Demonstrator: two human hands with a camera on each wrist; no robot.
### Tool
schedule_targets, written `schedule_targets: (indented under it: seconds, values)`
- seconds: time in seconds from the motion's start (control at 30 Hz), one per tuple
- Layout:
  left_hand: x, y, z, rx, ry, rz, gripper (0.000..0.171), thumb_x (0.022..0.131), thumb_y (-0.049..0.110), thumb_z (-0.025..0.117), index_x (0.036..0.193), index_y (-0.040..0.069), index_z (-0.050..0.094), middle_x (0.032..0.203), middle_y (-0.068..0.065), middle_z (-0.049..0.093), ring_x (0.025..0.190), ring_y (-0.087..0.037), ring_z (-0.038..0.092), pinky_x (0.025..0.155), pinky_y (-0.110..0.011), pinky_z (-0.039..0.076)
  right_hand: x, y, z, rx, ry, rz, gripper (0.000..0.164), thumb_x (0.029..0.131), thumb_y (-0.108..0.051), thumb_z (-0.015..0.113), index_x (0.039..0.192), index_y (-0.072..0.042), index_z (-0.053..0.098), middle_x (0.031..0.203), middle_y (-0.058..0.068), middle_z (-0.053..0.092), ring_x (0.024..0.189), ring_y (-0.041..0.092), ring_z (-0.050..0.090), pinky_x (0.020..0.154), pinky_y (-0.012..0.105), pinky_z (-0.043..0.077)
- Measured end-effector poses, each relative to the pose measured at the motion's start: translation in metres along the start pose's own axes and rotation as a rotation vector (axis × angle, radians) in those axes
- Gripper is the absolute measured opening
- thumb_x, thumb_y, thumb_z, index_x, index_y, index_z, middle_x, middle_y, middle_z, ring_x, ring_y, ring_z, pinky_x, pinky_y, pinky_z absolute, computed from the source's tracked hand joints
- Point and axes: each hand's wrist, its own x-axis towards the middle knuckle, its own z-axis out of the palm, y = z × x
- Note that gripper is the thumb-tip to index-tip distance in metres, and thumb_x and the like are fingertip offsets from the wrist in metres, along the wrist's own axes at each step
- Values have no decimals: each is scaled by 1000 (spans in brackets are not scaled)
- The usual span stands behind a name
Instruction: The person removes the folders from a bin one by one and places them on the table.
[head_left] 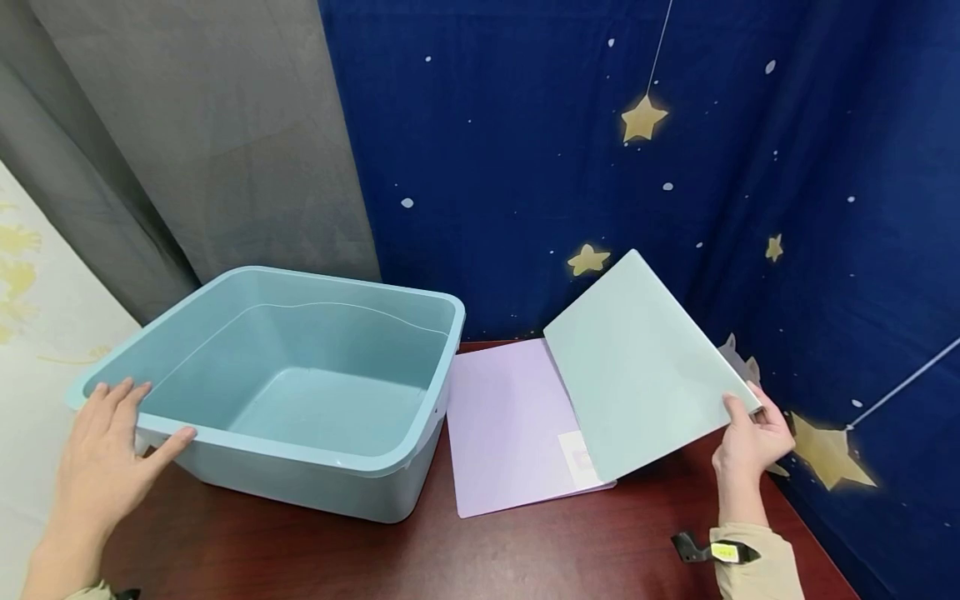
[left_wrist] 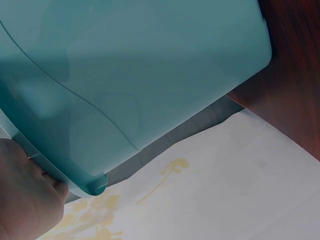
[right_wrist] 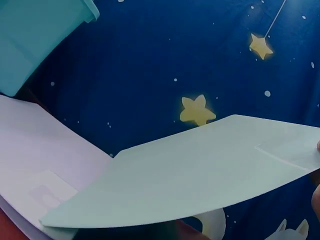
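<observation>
At the left, a large light-blue plastic tub [head_left: 285, 458] stands on the table. My left hand [head_left: 108, 458] grips its near-left rim, fingers over the edge and thumb along the outside; the left wrist view shows the same hand [left_wrist: 30, 192] at the rim. My right hand [head_left: 753, 433] pinches the right corner of a pale green folder [head_left: 645, 375], thumb on top. That folder is tilted up, its lower left edge over a lilac folder [head_left: 502, 425] lying flat beside the tub. A white label [head_left: 573, 454] shows on the lilac folder, partly covered by the green one.
The dark red-brown table [head_left: 337, 550] runs under everything. Behind it hang a blue star-print curtain [head_left: 510, 150] and a grey curtain [head_left: 210, 133]. White cloth with yellow print [head_left: 45, 375] borders the left side.
</observation>
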Motion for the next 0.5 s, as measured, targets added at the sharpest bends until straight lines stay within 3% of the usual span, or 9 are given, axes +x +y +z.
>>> schedule_targets:
  seconds: [0.27,0.5]
  values:
    - [0,-1,2,-15,13,1,86,81,46,60,133,-15,28,138,-37,22,135,-42,2,111,-45,-4,5,3,-8,-72,16,17,37,67,22,58,95,1,71,96,9,68,81,15,63,61,15,52]
    - [0,-1,2,-14,17,5,86,80,46,60,132,-15,29,137,-37,23,135,-43,3,111,-46,-3,7,5,-14,-122,-5,-15,37,67,20,60,94,-2,71,89,4,67,81,13,62,61,13,51]
